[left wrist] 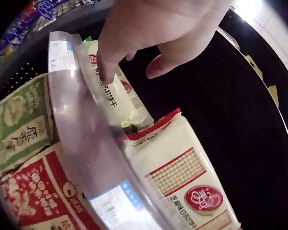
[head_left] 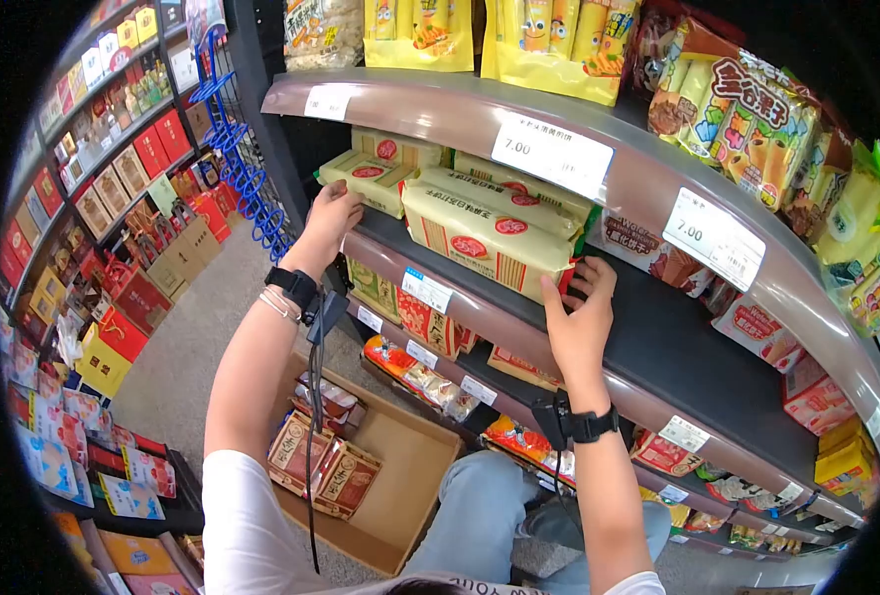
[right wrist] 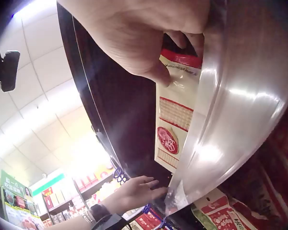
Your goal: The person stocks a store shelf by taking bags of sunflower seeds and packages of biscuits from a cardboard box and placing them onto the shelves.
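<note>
My left hand rests at the front of a pale cracker pack on the left of the middle shelf. In the left wrist view its forefinger lies along the pack's face, with the thumb apart. Right of that pack lies a larger cream cracker pack with red ends and a red oval logo. My right hand holds this one's right end, its thumb on the front and its fingers bent round the end. More light packs stand behind it.
A curved shelf edge with price tags overhangs the packs. Wafer packs stand to the right. On the floor, an open cardboard box holds several brown packs. Blue wire hooks hang at the left.
</note>
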### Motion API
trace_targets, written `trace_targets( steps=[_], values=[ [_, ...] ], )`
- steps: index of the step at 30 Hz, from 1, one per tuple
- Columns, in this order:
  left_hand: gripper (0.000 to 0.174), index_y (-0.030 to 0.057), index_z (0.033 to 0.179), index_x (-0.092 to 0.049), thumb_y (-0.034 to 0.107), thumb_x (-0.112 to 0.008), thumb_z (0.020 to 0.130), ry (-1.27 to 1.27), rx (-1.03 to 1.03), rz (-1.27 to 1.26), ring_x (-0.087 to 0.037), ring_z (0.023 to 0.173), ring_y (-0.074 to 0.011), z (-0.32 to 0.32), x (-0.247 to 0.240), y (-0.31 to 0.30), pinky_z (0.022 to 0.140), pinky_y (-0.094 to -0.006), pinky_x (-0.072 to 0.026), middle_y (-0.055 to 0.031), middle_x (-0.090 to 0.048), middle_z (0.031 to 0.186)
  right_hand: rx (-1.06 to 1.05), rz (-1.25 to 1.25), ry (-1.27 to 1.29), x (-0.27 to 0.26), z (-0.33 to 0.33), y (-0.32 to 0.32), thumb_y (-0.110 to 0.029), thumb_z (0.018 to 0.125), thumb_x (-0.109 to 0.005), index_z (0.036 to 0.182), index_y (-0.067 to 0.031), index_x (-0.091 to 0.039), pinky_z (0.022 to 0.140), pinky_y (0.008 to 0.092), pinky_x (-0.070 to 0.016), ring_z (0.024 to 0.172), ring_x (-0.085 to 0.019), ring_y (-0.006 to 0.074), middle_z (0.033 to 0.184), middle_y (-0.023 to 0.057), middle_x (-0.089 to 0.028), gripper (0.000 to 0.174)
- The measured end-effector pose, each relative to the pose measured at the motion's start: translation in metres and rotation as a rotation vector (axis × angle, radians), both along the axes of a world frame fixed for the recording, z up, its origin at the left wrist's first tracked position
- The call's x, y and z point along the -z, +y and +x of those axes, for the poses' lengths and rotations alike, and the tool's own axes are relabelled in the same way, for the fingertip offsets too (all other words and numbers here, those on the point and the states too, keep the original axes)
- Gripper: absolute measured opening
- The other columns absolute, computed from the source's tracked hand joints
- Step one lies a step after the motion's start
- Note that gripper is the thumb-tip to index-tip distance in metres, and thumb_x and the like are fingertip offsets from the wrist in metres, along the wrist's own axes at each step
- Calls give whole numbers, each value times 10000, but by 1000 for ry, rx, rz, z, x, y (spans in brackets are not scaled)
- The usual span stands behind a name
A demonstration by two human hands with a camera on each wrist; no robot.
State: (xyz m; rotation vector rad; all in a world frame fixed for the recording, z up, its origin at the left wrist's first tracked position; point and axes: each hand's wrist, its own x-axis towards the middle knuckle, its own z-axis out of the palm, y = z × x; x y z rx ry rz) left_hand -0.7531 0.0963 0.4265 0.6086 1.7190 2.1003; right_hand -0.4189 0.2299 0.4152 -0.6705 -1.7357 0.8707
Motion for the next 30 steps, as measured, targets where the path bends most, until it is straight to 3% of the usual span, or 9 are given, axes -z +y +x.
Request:
trace_targets(
  steps=[4, 7, 8, 12, 15, 16, 22, 25, 30],
  values=[
    [585, 6, 1339, -380, 139, -633, 829, 137, -120, -264, -550, 886, -153, -23, -8, 13, 716, -268, -438, -81, -573, 1061, -29, -38, 17, 1, 3, 1, -183, 805, -718, 1243, 26, -407, 804, 347, -504, 1015, -578, 275, 1144, 206, -546, 577],
    [681, 16, 1367, -358, 157, -689, 788, 120, -134, -227, -544, 1048, -206, -48, -8, 28, 873, -309, -442, -146, -542, 1196, -51, -59, 21, -2, 5, -1, -188, 805, -717, 1251, 20, -409, 816, 346, -491, 1046, -561, 272, 1169, 189, -529, 580],
    [635, 31, 1306, -462, 174, -727, 747, 174, -207, -243, -576, 1021, -185, -66, 2, 38, 876, -301, -452, -140, -587, 1154, -57, -70, 21, -2, 5, 0, -189, 803, -719, 1254, 20, -408, 816, 347, -491, 1043, -561, 271, 1173, 188, -526, 586],
    [490, 35, 1137, -625, 205, -759, 697, 433, -205, -373, -639, 882, -192, -92, 12, 59, 830, -290, -481, -113, -670, 1030, -79, -87, 1, -1, 6, 2, -169, 810, -716, 1273, 12, -387, 823, 332, -491, 1048, -541, 246, 1219, 182, -490, 596],
    [499, 42, 1152, -619, 234, -750, 710, 464, -115, -462, -635, 931, -195, -89, 6, 70, 817, -291, -486, -102, -669, 1046, -86, -79, -12, -2, 7, 2, -167, 813, -715, 1281, 17, -379, 830, 328, -489, 1069, -525, 235, 1240, 167, -466, 605],
    [459, 51, 1169, -603, 222, -702, 755, 697, -72, -532, -604, 1040, -241, -102, 14, 76, 874, -320, -468, -122, -648, 1108, -87, -77, -19, -2, 6, 3, -168, 813, -715, 1280, 20, -381, 830, 329, -489, 1071, -524, 234, 1239, 165, -465, 604],
    [448, 62, 1204, -575, 190, -652, 782, 1344, 62, -878, -549, 1130, -289, -103, 4, 95, 944, -350, -431, -146, -608, 1186, -72, -61, -94, 0, 8, 6, -185, 815, -713, 1260, 34, -403, 827, 332, -491, 1070, -534, 236, 1212, 176, -479, 584],
    [481, 78, 1246, -542, 159, -627, 780, 1410, 160, -1014, -506, 1185, -313, -96, -8, 96, 1000, -370, -389, -156, -568, 1249, -68, -42, -107, -1, 8, 7, -195, 820, -708, 1249, 33, -415, 821, 331, -496, 1058, -546, 236, 1186, 175, -499, 567],
    [689, 100, 1294, -501, 129, -688, 631, 1274, 486, -1197, -489, 1203, -318, -52, -53, 66, 1028, -363, -366, -172, -550, 1261, -61, -38, -135, -1, 9, 6, -197, 823, -703, 1234, 30, -432, 817, 328, -502, 1047, -557, 236, 1163, 168, -518, 542]
  ],
)
